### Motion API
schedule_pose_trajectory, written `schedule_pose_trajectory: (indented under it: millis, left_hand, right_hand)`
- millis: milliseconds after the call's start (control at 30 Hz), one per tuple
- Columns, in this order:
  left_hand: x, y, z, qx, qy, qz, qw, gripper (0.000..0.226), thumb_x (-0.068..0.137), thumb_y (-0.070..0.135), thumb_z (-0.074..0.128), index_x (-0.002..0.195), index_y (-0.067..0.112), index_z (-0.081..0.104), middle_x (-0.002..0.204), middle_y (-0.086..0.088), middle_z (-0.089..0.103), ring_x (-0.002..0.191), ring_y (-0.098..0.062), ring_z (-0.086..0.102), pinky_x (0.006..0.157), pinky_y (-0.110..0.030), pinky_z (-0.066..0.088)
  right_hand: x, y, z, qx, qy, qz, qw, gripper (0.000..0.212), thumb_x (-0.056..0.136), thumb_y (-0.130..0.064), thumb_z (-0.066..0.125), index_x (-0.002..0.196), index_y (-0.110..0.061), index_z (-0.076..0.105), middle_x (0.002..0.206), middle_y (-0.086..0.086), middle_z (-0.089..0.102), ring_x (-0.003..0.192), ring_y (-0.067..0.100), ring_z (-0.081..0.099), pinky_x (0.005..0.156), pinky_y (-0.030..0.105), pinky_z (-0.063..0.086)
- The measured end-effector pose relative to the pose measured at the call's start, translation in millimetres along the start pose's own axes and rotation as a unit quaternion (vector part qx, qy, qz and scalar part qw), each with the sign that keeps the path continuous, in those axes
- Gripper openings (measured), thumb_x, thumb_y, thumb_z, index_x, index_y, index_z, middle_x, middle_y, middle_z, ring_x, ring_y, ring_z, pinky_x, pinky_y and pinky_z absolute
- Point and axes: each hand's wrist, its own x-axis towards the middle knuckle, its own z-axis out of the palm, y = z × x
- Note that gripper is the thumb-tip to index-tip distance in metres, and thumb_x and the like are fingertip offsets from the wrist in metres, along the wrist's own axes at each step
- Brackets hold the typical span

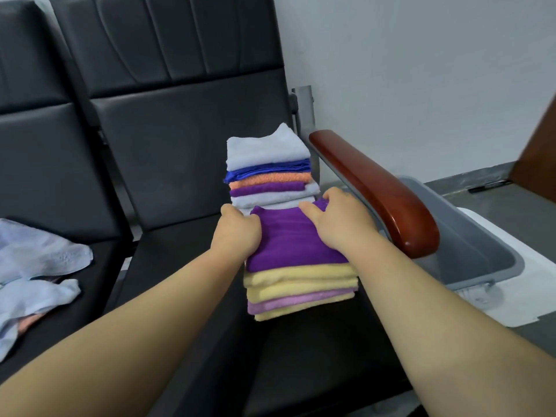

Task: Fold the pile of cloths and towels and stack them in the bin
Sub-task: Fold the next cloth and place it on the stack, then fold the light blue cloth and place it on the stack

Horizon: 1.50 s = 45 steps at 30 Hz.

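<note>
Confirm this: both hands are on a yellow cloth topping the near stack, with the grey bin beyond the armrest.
Wrong colour. In the head view the left hand and right hand are on a purple cloth topping the near stack, with the grey bin beyond the armrest.

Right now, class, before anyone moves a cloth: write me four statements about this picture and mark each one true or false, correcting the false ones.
1. The left hand and right hand both touch the purple cloth atop the nearer stack. True.
2. The farther stack is topped by an orange cloth. False: a light blue cloth lies on top.
3. Both stacks sit inside the grey bin. False: they sit on the chair seat; the bin stands beyond the armrest.
4. The unfolded light blue cloths lie on the seat to the left. True.
</note>
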Motion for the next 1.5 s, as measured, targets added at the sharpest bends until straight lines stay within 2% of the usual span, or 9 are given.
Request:
schedule_pose_trajectory:
  millis: [267,400,600,867,1067,1267,1333,1400,1500]
  left_hand:
    - [-14.6,-38.2,-64.9,-0.006,0.034,-0.008,0.999,0.024,0.096,0.041,0.054,0.106,0.019,0.049,0.089,-0.006,0.069,0.077,-0.022,0.065,0.062,-0.035,0.051]
    - [-20.5,-91.7,-126.9,0.031,0.04,-0.027,0.998,0.03,0.093,0.045,0.058,0.11,0.023,0.049,0.094,-0.002,0.068,0.086,-0.022,0.068,0.077,-0.04,0.057]
    - [-39.4,-188.2,-231.8,0.127,0.046,-0.057,0.989,0.03,0.091,0.034,0.066,0.114,0.021,0.052,0.095,0.008,0.064,0.084,-0.011,0.058,0.07,-0.031,0.043]
    - [-31.4,-303.8,-333.8,0.132,0.102,-0.141,0.976,0.041,0.09,0.033,0.066,0.127,0.021,0.054,0.123,-0.003,0.059,0.095,-0.021,0.059,0.07,-0.031,0.044]
    - [-15.5,-344.1,-351.6,0.093,0.162,-0.145,0.972,0.045,0.092,0.031,0.059,0.135,0.02,0.052,0.121,-0.001,0.056,0.095,-0.019,0.055,0.066,-0.028,0.04]
    - [-1.0,-355.9,-352.8,0.067,0.174,-0.107,0.977,0.044,0.096,0.034,0.055,0.138,0.023,0.05,0.133,0.001,0.054,0.115,-0.021,0.055,0.087,-0.033,0.042]
    - [2.4,-358.0,-354.1,0.065,0.178,-0.106,0.976,0.044,0.096,0.033,0.055,0.139,0.023,0.05,0.131,0.001,0.055,0.114,-0.021,0.055,0.087,-0.032,0.042]
    - [6.9,-359.6,-355.8,0.053,0.181,-0.114,0.975,0.043,0.097,0.032,0.054,0.139,0.023,0.05,0.129,0.002,0.056,0.111,-0.02,0.056,0.085,-0.032,0.042]
    - [11.8,-358.9,-356.2,0.022,0.195,-0.116,0.974,0.044,0.097,0.032,0.055,0.14,0.024,0.05,0.13,0.0,0.056,0.113,-0.021,0.056,0.085,-0.031,0.04]
  right_hand:
    - [-53.0,-68.7,16.6,-0.083,-0.009,-0.177,0.981,0.038,0.101,-0.054,0.053,0.122,-0.023,0.059,0.115,-0.002,0.062,0.106,0.02,0.061,0.088,0.041,0.057]
    - [-80.1,-119.9,51.5,-0.095,-0.058,-0.247,0.963,0.045,0.102,-0.05,0.056,0.138,-0.023,0.056,0.131,0.0,0.059,0.12,0.02,0.056,0.097,0.04,0.052]
    - [-115.0,-205.3,137.7,-0.105,-0.166,-0.331,0.923,0.038,0.103,-0.042,0.054,0.136,-0.023,0.058,0.131,-0.001,0.06,0.122,0.022,0.054,0.101,0.041,0.05]
    - [-126.7,-321.2,254.1,-0.097,-0.276,-0.323,0.9,0.032,0.098,-0.031,0.056,0.128,-0.021,0.062,0.131,0.003,0.058,0.116,0.027,0.058,0.09,0.038,0.051]
    - [-105.9,-381.8,316.9,-0.049,-0.245,-0.288,0.924,0.034,0.1,-0.017,0.051,0.132,-0.014,0.062,0.143,0.01,0.053,0.11,0.029,0.059,0.08,0.03,0.042]
    - [-74.7,-424.1,365.5,-0.074,-0.214,-0.25,0.942,0.04,0.101,-0.014,0.049,0.14,-0.015,0.05,0.145,0.009,0.045,0.118,0.032,0.056,0.083,0.036,0.045]
    - [-65.6,-430.1,377.6,-0.111,-0.228,-0.23,0.94,0.032,0.099,-0.016,0.052,0.131,-0.014,0.055,0.135,0.009,0.055,0.116,0.031,0.058,0.08,0.033,0.046]
    - [-58.8,-429.5,385.0,-0.112,-0.228,-0.204,0.945,0.007,0.099,-0.019,0.056,0.1,-0.013,0.06,0.113,0.006,0.062,0.099,0.028,0.059,0.065,0.028,0.043]
    - [-52.6,-423.8,386.2,-0.034,-0.195,-0.202,0.959,0.035,0.098,-0.015,0.057,0.066,-0.018,0.045,0.08,0.002,0.053,0.077,0.026,0.048,0.051,0.029,0.03]
